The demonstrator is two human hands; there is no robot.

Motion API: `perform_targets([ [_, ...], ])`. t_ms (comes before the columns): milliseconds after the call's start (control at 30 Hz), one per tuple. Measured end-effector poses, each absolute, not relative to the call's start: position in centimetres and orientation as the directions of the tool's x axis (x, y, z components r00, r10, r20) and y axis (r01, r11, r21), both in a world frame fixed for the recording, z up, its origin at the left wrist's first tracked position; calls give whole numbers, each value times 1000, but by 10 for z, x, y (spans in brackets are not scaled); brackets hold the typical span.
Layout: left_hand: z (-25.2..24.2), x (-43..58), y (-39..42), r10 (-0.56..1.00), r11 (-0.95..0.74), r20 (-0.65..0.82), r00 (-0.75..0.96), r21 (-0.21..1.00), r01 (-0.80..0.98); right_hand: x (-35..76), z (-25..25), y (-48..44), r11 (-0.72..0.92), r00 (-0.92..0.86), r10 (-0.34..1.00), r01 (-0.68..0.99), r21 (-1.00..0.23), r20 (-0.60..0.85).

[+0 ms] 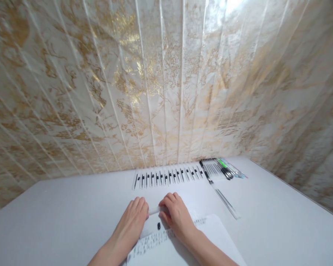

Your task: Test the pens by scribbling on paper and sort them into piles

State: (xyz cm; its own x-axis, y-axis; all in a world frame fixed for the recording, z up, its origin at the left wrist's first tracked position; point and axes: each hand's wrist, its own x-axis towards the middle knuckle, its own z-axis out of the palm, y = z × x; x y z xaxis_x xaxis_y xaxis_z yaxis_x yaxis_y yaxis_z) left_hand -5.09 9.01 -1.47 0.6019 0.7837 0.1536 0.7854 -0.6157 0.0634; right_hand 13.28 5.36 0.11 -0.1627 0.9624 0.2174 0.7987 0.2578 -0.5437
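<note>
Both of my hands are over the near middle of the white table. My left hand has its fingers curled round one end of a thin clear pen barrel. At the other end, my right hand pinches it with thumb and fingers. The barrel lies level between them, its ends hidden by the fingers. Just below it rests a small black pen cap, apart from both hands. Sheets of handwritten paper lie under my wrists.
A row of clear pen parts with black caps runs along the back of the white table. To its right are several pens, a green marker and long clear tubes. A gold-patterned curtain hangs behind.
</note>
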Motion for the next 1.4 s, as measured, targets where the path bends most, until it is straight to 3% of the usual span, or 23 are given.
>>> perform_targets([
  [433, -8, -55, 94, 715, -692, 183, 675, 53, 720, 133, -4, 57, 330, -231, 943, 745, -580, 239],
  [833, -7, -108, 129, 727, -654, 374, 576, 123, 746, 157, -8, 68, 223, 79, 956, 426, -877, 282],
  [1400, -7, -106, 128, 763, -637, 362, 535, 286, 715, 159, -6, 67, 251, 131, 944, 310, -917, 302],
])
